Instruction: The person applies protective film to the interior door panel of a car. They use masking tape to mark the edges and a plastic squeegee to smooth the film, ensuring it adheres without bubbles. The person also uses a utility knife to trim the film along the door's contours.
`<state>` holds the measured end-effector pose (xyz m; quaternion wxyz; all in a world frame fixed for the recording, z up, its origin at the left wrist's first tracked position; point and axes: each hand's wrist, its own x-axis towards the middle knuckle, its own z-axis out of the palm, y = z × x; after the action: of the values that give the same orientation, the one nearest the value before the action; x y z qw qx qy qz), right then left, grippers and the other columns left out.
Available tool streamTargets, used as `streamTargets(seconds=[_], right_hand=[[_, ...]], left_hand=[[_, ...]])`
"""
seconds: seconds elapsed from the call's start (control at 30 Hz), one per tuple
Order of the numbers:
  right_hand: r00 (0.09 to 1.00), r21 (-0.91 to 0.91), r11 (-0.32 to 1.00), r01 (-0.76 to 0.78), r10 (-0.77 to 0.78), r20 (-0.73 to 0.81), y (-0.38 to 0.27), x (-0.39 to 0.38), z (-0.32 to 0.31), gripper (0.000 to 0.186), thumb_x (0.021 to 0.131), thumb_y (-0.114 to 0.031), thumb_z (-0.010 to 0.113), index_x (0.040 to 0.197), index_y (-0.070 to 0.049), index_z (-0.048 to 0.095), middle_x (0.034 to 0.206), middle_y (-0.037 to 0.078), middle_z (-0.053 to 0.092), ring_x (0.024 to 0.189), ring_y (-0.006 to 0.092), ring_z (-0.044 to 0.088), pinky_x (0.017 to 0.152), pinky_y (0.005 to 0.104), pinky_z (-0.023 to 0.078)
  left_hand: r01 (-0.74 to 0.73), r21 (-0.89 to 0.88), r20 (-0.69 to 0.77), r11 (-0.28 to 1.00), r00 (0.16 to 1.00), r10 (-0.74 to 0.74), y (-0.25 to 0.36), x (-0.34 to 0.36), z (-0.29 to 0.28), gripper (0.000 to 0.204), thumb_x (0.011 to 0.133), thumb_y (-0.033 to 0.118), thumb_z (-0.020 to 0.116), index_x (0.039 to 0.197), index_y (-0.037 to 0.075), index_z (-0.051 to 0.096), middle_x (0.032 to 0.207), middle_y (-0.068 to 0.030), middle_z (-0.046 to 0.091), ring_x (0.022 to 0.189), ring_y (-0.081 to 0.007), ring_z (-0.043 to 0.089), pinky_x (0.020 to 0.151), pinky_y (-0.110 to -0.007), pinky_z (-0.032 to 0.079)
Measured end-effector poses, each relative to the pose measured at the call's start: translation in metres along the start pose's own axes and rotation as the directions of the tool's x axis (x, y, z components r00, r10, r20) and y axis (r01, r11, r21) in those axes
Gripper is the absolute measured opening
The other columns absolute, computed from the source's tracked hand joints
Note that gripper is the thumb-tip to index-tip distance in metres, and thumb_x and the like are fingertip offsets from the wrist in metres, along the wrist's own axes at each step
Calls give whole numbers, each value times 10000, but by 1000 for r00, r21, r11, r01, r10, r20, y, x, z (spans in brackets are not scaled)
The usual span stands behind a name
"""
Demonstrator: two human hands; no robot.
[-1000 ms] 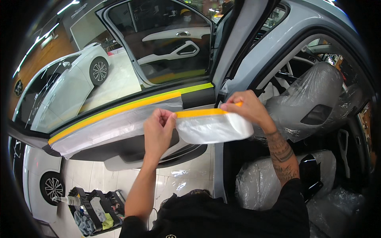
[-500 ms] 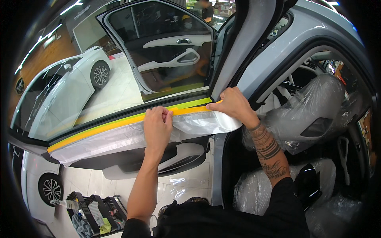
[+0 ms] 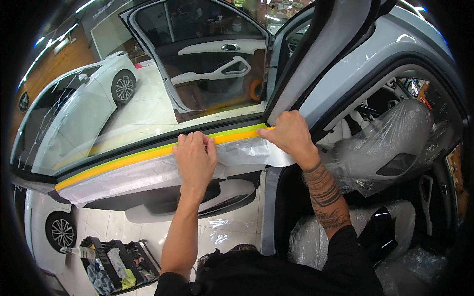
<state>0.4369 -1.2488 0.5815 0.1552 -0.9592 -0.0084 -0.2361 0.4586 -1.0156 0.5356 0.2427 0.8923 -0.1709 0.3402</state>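
Glossy pale-grey paint gleams on the car door, its window glass smooth and reflective. Along the sill runs matt orange paper tape, carrying thin, crinkled, translucent plastic film. Clear wrinkled plastic sheeting shines over the seat. Below, the floor tiles look polished and glossy.

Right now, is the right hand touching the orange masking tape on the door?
Touching. The head view shows the right hand with fingertips pressed onto the end of the orange masking tape at the door's top edge.
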Motion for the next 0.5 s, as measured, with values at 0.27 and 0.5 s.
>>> streamTargets(seconds=[0.27, 0.5], right_hand=[[994, 2, 994, -106, 106, 21, -12, 0, -2, 535, 696, -398, 797, 596, 105, 645, 481, 213, 558, 460, 329, 608, 535, 372, 521], [995, -41, 994, -102, 102, 5, -11, 0, -2, 555, 686, -423, 809, 609, 103, 651, 506, 217, 575, 475, 335, 609, 531, 380, 514]], left_hand=[[23, -38, 15, 999, 1000, -22, 0, 5, -1, 146, 794, 114, 707, 797, 66, 569, 851, -76, 586, 813, -272, 525, 716, -405, 360], [-505, 42, 78, 862, 862, 501, -15, 2, -8, 436, 780, 50, 614, 1215, 44, 591, 1208, -83, 581, 1061, -260, 540, 826, -407, 406]])
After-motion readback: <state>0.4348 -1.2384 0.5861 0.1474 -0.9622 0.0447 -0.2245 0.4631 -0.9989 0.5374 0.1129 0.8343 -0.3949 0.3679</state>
